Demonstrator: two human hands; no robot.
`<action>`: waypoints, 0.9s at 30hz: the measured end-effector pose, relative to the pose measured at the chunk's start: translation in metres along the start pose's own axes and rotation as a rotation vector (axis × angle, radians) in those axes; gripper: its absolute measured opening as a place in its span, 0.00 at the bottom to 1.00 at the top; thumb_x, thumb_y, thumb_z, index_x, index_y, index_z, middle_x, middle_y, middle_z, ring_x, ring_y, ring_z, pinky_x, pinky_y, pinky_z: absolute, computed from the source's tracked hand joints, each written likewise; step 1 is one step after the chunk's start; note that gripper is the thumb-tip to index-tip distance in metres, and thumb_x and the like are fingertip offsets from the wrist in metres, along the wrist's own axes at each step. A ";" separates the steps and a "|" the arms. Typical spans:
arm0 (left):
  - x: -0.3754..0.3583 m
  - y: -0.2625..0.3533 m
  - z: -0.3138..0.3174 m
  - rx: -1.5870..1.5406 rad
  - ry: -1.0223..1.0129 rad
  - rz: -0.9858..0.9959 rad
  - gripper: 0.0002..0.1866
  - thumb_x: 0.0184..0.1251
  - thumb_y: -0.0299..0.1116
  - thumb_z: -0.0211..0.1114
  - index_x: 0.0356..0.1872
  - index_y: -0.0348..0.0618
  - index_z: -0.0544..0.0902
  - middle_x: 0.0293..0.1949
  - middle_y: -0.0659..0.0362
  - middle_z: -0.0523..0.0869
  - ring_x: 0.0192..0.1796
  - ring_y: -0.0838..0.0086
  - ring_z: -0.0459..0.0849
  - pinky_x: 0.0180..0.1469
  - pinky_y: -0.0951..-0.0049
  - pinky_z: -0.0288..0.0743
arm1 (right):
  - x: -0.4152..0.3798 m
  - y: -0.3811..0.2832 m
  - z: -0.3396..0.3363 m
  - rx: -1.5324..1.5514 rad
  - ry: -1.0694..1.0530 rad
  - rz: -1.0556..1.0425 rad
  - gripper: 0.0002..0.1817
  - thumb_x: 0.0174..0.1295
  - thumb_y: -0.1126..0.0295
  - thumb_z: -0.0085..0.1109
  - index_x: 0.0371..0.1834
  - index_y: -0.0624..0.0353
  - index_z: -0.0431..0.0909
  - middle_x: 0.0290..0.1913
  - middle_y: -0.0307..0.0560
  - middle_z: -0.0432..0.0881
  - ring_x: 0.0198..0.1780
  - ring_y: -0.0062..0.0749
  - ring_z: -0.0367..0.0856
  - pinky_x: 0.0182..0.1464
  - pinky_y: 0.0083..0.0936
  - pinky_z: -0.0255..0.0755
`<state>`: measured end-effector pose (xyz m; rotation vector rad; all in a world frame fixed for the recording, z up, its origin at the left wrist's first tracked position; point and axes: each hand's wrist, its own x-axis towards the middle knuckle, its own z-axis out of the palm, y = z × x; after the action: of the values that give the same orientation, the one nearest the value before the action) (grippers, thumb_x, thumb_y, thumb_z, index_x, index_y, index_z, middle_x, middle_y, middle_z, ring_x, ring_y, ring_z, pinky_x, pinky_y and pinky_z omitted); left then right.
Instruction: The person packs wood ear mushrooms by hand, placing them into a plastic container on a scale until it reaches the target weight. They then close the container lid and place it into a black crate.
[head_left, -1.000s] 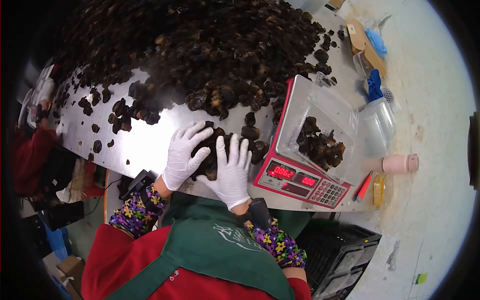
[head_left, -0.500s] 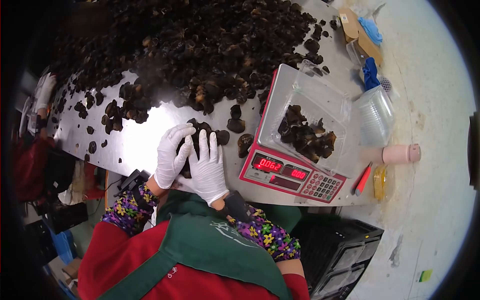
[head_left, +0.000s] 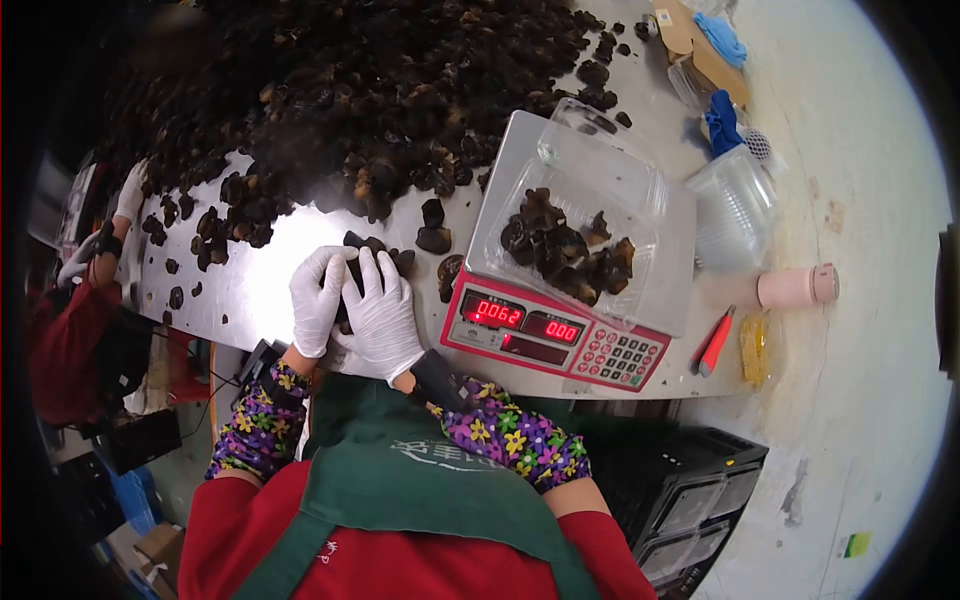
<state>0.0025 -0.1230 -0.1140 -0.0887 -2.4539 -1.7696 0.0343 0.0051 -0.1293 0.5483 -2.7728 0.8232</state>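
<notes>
Both of my hands wear white gloves and meet over some dark fungus pieces (head_left: 400,262) at the near side of the metal table. My left hand (head_left: 320,300) curves round the left side of these pieces, its fingers pressed together. From the right, my right hand (head_left: 381,322) lies over them with its fingers bent round them. The palms hide most of what is held. Right of my hands, a red and silver scale (head_left: 492,345) reads 0.062 and bears an open clear plastic box (head_left: 648,230) with dark fungus pieces (head_left: 570,255) in it.
A large fungus heap (head_left: 330,90) covers the table's far side. At the right are clear trays (head_left: 735,215), a pink bottle (head_left: 797,287), a red-handled tool (head_left: 716,343) and a cardboard box (head_left: 690,45). A co-worker's gloved hand (head_left: 131,192) is at the left.
The view has shifted, so the scale and table appear further left. My hands remain together over the fungus pieces. The co-worker's gloved hand has moved nearer the heap.
</notes>
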 end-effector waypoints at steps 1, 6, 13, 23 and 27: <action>-0.003 0.000 0.001 0.000 -0.007 0.006 0.13 0.80 0.33 0.57 0.46 0.34 0.86 0.42 0.56 0.90 0.45 0.73 0.84 0.55 0.74 0.76 | -0.002 0.001 0.002 -0.002 0.007 0.005 0.48 0.47 0.52 0.75 0.73 0.55 0.67 0.76 0.64 0.61 0.74 0.61 0.60 0.68 0.51 0.64; -0.007 0.008 0.009 -0.407 0.119 -0.247 0.11 0.78 0.32 0.61 0.46 0.35 0.87 0.43 0.60 0.89 0.46 0.77 0.83 0.54 0.76 0.76 | 0.003 0.008 0.001 0.046 0.096 -0.123 0.43 0.48 0.62 0.75 0.70 0.57 0.69 0.69 0.64 0.68 0.67 0.59 0.67 0.66 0.46 0.69; 0.004 0.063 0.007 -0.605 0.193 -0.136 0.10 0.76 0.30 0.61 0.44 0.37 0.88 0.42 0.62 0.88 0.44 0.79 0.83 0.50 0.79 0.76 | 0.023 -0.009 -0.051 -0.002 0.249 -0.254 0.32 0.58 0.70 0.64 0.68 0.61 0.69 0.64 0.67 0.69 0.57 0.57 0.74 0.60 0.43 0.75; 0.039 0.199 0.099 -0.656 -0.153 0.061 0.11 0.77 0.33 0.60 0.44 0.39 0.89 0.38 0.65 0.87 0.42 0.82 0.81 0.47 0.80 0.74 | 0.012 0.035 -0.225 -0.253 0.356 -0.163 0.48 0.42 0.70 0.76 0.73 0.60 0.66 0.66 0.63 0.69 0.61 0.61 0.72 0.65 0.48 0.70; 0.056 0.206 0.146 -0.523 -0.237 0.170 0.12 0.76 0.35 0.61 0.45 0.37 0.88 0.36 0.61 0.87 0.40 0.81 0.82 0.45 0.78 0.75 | 0.001 0.076 -0.249 -0.259 0.317 -0.038 0.47 0.46 0.69 0.76 0.73 0.59 0.65 0.67 0.62 0.69 0.64 0.61 0.70 0.67 0.47 0.69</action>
<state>-0.0382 0.0798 0.0416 -0.5613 -1.9683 -2.3788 0.0232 0.2026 0.0397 0.3843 -2.5134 0.4823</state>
